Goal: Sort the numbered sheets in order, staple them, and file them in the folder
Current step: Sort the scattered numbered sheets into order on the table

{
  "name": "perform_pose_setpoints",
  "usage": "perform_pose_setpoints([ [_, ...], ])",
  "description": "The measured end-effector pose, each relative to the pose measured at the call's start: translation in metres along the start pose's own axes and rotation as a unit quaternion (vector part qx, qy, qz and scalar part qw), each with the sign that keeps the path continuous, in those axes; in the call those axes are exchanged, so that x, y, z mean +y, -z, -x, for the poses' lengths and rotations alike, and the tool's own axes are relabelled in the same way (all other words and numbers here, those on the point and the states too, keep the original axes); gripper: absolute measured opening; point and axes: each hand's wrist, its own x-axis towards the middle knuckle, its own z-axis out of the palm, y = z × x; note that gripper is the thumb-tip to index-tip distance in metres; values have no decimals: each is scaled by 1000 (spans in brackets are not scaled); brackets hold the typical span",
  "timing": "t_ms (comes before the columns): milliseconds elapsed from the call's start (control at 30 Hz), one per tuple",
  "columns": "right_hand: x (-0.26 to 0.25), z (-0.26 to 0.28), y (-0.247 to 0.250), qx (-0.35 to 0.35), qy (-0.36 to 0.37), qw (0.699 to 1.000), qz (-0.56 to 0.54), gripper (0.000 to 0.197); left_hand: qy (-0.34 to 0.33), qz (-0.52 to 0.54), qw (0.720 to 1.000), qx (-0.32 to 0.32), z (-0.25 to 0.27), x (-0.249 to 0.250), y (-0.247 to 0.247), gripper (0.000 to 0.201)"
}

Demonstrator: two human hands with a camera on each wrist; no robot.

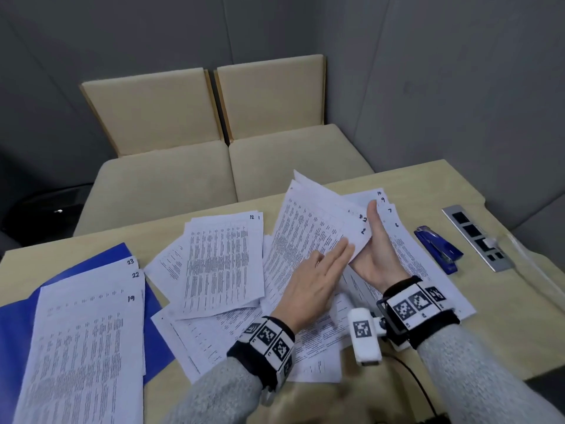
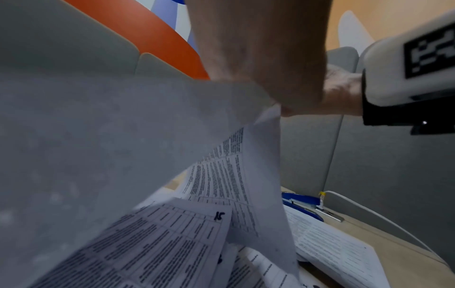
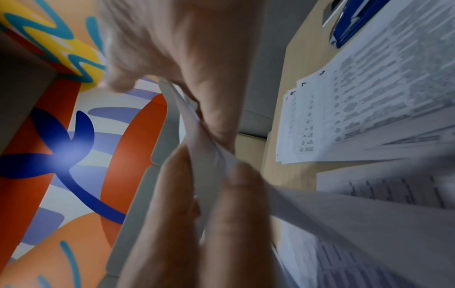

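The right hand (image 1: 374, 249) is gripping a small fanned bundle of numbered sheets (image 1: 318, 221), lifted off the table (image 1: 477, 191) and tilted up toward the sofa (image 1: 232, 166) beyond the far edge; its thumb is lying along the bundle's near right edge, by a handwritten 2, with the fingers hidden behind the paper. The left hand (image 1: 318, 276) is lying with its fingers straight and together, flat against the printed face of that bundle at its lower corner, pinching nothing that the head view shows. In the right wrist view the paper edges are being squeezed between fingertips (image 3: 243, 181) and thumb, though motion blur is softening the detail. Taking the held bundle as the landmark: just right of it, flat on the table, a fanned row of sheets (image 1: 406, 240) is showing the numbers 10, 9, 7 and 6; beyond that row to the right a blue stapler (image 1: 438, 249) is lying, and further right a metal socket panel (image 1: 475, 237) is set into the tabletop. Left of the bundle a loose pile with a sheet marked 12 (image 1: 226, 258) is lying on more scattered pages. Far to the left an open blue folder (image 1: 101, 264) is lying under a stack (image 1: 88, 347) showing 23, 22 and 19.
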Motion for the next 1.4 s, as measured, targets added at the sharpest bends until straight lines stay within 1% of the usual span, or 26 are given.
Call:
perform_pose_setpoints([
  [67,3,1,5,-29,5,999,16,43,-4,18,999,-48,-2,0,5,60],
  [100,4,-2,8,-17,20,999,39,28,-10,29,998,-62,-2,0,8,60],
  [133,5,-4,11,16,41,996,72,21,-14,47,997,-64,-2,-1,10,60],
  [200,4,-9,17,63,70,986,136,27,-3,86,996,-26,-2,-5,11,56],
  [233,1,-9,18,68,79,982,157,28,27,98,995,19,-2,-10,11,52],
  [267,-4,-8,19,65,85,978,178,28,85,114,987,77,-4,-15,11,49],
  [300,-10,-6,20,58,90,974,199,29,170,143,966,136,-8,-22,14,51],
  [367,-22,-2,22,43,92,969,226,31,331,253,889,192,-16,-37,30,78],
  [400,-28,0,24,28,94,968,230,32,375,314,851,193,-20,-45,41,96],
  [433,-33,1,25,11,96,968,230,37,391,357,828,186,-24,-53,52,109],
  [500,-41,1,21,-13,99,967,235,63,382,403,818,150,-27,-74,66,119],
  [567,-46,1,13,-24,108,965,237,81,372,424,817,121,-27,-89,75,108],
  [633,-48,-1,5,-28,122,965,232,79,354,452,807,138,-26,-96,82,74],
  [700,-49,-1,-3,-24,137,965,221,68,334,474,800,156,-23,-94,86,45],
  [733,-49,-1,-6,-27,139,966,218,60,327,476,803,147,-22,-93,86,45],
  [767,-48,-1,-8,-34,134,967,216,53,329,468,809,133,-20,-94,86,58],
  [800,-47,-2,-8,-39,127,968,215,47,336,458,815,118,-18,-97,85,80],
  [833,-47,-2,-10,-43,120,968,215,45,340,455,816,105,-17,-99,86,103],
  [867,-46,-3,-10,-43,115,969,215,47,345,452,818,91,-18,-104,87,115],
  [900,-47,-2,-11,-43,109,969,217,53,344,454,819,73,-18,-107,88,116],
  [1000,-49,-3,-15,-38,98,970,218,64,333,453,826,30,-19,-113,92,95],
  [1067,-50,-4,-14,-27,96,973,208,67,335,453,826,27,-20,-113,90,84],
  [1167,-49,-10,-8,9,96,976,197,76,329,471,817,49,-18,-102,88,36],
  [1267,-36,-21,11,59,75,967,235,74,352,499,791,45,-11,-98,69,32],
  [1367,-13,-31,39,96,-4,948,304,97,385,508,771,15,-1,-95,45,35],
  [1400,-6,-31,45,111,-18,944,310,93,396,504,768,2,2,-93,38,37],
])
